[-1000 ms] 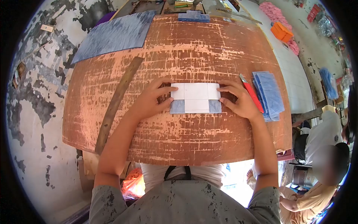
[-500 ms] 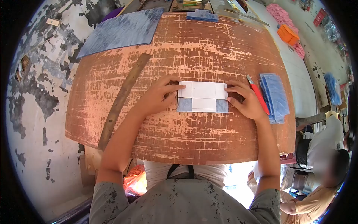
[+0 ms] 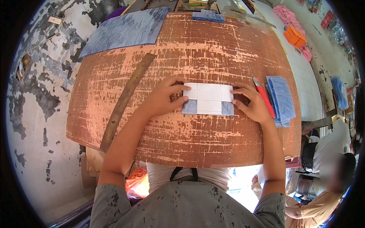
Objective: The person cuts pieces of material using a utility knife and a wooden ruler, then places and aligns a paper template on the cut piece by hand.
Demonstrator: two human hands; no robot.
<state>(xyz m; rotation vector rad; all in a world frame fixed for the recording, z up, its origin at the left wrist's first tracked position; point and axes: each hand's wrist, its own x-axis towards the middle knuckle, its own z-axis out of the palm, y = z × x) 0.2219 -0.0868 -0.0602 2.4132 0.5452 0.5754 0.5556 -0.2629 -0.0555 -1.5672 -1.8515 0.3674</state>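
Note:
A white T-shaped card [image 3: 209, 92] with thin straight lines lies flat over a blue sheet piece [image 3: 227, 108], whose lower corners show beside the card's narrower part. My left hand [image 3: 167, 95] grips the card's left edge, its fingertips at the upper corner and its thumb beside the blue piece. At the opposite edge, my right hand [image 3: 251, 100] holds the card with fingertips and thumb. Just right of that hand lies a red-handled utility knife [image 3: 265, 97], blade pointing away. A stack of blue sheet pieces [image 3: 280, 100] sits beyond the knife.
The worn brown board [image 3: 182, 140] under everything is scored with cuts. A long dark straightedge [image 3: 127, 102] lies slanted at the left. A large blue sheet [image 3: 125, 30] covers the far left corner; more blue pieces [image 3: 208, 17] lie at the far edge. A person [image 3: 311, 209] sits at lower right.
My left thumb has moved up and right, closer to the card's left edge. The card, the blue piece and my right hand stay nearly where they were.

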